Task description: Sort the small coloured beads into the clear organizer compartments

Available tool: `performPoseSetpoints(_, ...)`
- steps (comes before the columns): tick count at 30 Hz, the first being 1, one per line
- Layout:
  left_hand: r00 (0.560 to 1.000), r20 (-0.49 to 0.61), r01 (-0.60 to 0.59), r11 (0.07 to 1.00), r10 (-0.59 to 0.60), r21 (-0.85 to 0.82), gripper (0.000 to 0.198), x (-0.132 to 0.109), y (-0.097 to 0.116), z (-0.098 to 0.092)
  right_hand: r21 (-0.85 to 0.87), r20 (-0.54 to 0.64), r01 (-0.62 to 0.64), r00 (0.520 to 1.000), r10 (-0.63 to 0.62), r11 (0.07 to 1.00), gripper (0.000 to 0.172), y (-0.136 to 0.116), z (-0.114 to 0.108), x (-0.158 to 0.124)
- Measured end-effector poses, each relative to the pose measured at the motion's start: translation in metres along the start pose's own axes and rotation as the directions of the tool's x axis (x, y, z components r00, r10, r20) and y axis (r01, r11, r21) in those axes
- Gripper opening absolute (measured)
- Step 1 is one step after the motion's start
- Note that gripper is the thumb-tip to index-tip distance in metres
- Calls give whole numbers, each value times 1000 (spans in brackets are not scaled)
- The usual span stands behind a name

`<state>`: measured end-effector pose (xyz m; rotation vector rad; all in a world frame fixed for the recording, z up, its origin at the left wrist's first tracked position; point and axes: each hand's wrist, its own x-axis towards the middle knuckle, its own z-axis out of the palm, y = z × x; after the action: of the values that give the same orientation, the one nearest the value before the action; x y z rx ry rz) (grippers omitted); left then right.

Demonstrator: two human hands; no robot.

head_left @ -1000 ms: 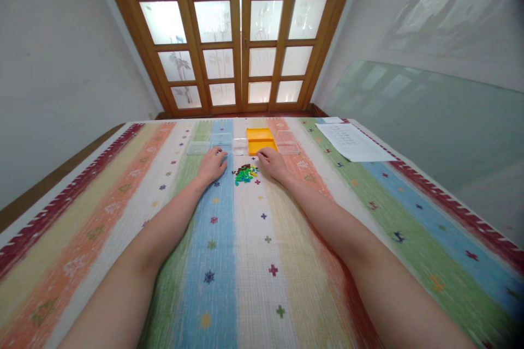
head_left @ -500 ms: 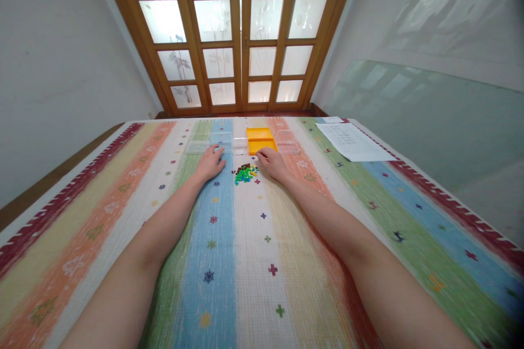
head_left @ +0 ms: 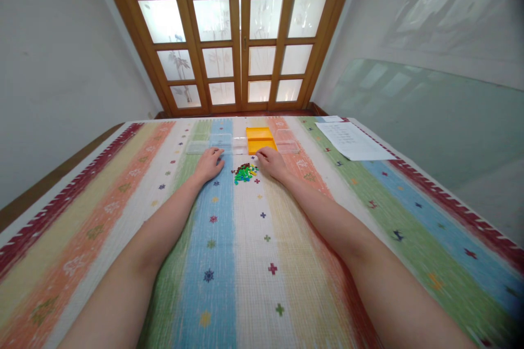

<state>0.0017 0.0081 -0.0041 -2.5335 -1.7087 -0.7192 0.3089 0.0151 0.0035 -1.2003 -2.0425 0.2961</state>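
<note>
A small heap of tiny green, blue, yellow and dark brown pieces point(head_left: 245, 173) lies on the striped cloth between my hands. Left of it rests my left hand point(head_left: 210, 163), palm down, with its fingers loosely bent and apart, holding nothing I can see. My right hand point(head_left: 272, 162) is on the heap's other side, thumb and fingertips pinched together; whatever they may hold is too small to make out. Just beyond the right hand stands a yellow tray point(head_left: 260, 139) with two compartments. Clear plastic trays sit beyond the left hand point(head_left: 198, 146) and to the yellow tray's right point(head_left: 289, 142).
Another clear tray section point(head_left: 239, 146) adjoins the yellow tray on its left. A printed white sheet point(head_left: 352, 142) lies at the far right of the cloth-covered table point(head_left: 249, 283). Beyond the table's far edge are wooden glazed doors point(head_left: 244, 43), with walls on both sides.
My left hand has drawn back very slightly from the clear trays, its fingers a little lower. The right hand and the heap look the same.
</note>
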Motion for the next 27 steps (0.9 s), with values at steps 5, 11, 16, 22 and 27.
performPoseSetpoints(5,1000,3,-6,1000,6,-3,46,-1,3,-1,-44,-19,23,1000,-24,999,21,1,-2,0)
performPoseSetpoints(11,999,24,-24,999,23,36,49,0,3,2,-156,-41,18,999,-25,988,21,3,-4,2)
performPoseSetpoints(16,1000,29,-10,1000,10,29,50,0,3,3,-197,-45,-12,999,3,980,21,7,-3,3)
performPoseSetpoints(22,1000,22,-20,1000,20,23,49,0,4,2,-228,-104,-88,992,66,970,20,13,-3,2)
performPoseSetpoints(27,1000,15,-17,1000,16,18,49,-1,5,2,-246,-190,-190,971,145,950,24,22,-7,3)
